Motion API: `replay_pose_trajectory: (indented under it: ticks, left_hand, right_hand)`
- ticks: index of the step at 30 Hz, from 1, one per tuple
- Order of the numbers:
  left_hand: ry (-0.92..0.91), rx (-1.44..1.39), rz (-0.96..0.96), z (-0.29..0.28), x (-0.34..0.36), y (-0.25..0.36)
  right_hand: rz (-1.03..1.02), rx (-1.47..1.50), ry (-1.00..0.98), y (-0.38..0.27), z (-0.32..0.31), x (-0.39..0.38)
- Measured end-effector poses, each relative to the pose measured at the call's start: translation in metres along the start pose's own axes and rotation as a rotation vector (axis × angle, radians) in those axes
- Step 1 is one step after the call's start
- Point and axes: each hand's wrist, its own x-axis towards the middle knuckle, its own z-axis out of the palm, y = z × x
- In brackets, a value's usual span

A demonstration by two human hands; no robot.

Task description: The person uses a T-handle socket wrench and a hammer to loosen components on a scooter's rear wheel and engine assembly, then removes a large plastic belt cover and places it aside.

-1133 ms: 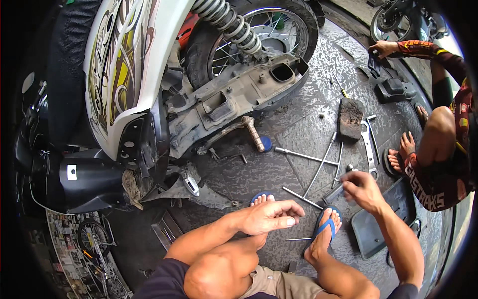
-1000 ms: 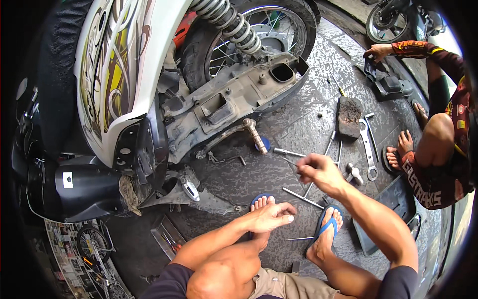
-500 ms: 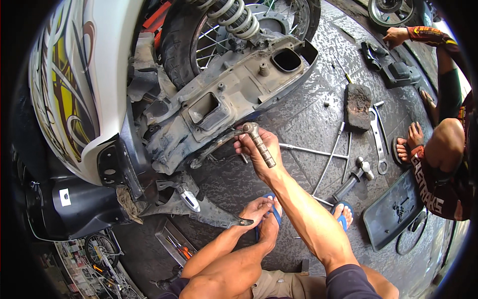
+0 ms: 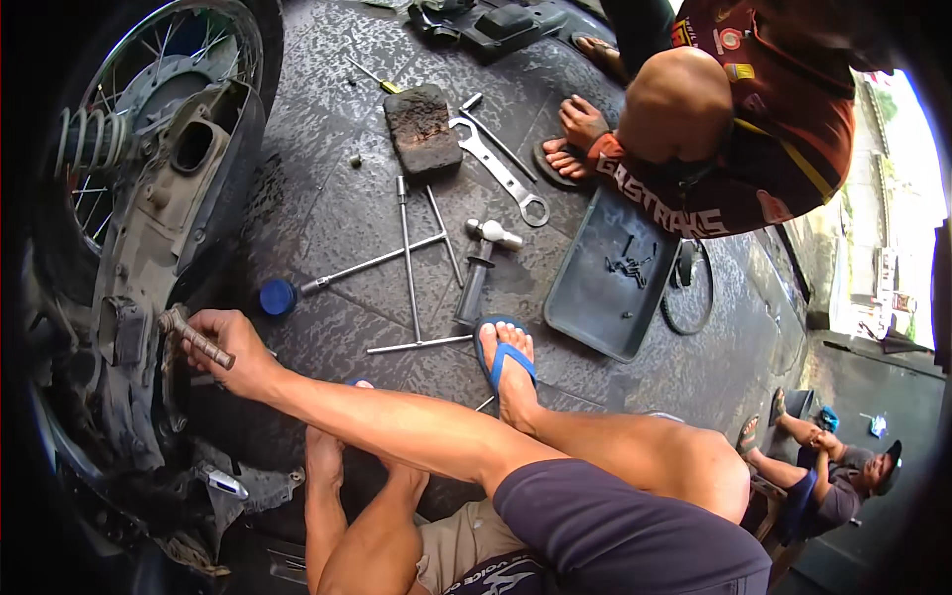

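At the left, my right hand (image 4: 248, 355) is closed around a ribbed metal kick-start lever (image 4: 203, 342) beside the dusty engine case (image 4: 129, 258) of a motorcycle. The lever's ribbed pedal lies across the fingers, and a thin metal rod shows just below the hand. My left hand (image 4: 322, 448) is down by my left foot, mostly hidden behind my right forearm, and its fingers do not show.
Around lie T-handle wrenches (image 4: 409, 268), a hammer (image 4: 478, 273), a flat ring spanner (image 4: 504, 177), a blackened block (image 4: 422, 129), a blue round cap (image 4: 278, 296) and a grey tray (image 4: 570, 315) with bolts. A co-worker (image 4: 764, 149) crouches beyond; another person (image 4: 828, 486) sits farther right.
The view has swung to the right, so the motorcycle stands farther left and more of the co-worker shows. My right hand keeps its hold on the kick-start lever.
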Motion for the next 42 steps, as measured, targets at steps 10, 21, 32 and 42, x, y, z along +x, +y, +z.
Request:
replay_pose_trajectory:
  ticks: [10,21,32,42]
  left_hand:
    - [0.063,0.041,0.125,0.009,-0.002,0.004]
    - [-0.023,0.021,0.000,0.003,0.008,-0.004]
    - [-0.017,0.056,-0.024,0.024,0.009,0.013]
    - [0.038,0.295,-0.101,0.034,-0.005,0.020]
  right_hand:
    - [-0.065,-0.271,0.104,0.030,0.004,0.027]
    - [-0.064,-0.516,0.086,0.023,-0.016,0.038]
    - [0.477,-1.713,-0.012,-0.255,-0.359,-0.188]
    - [0.354,-1.564,1.137,-0.301,-0.526,-0.338]
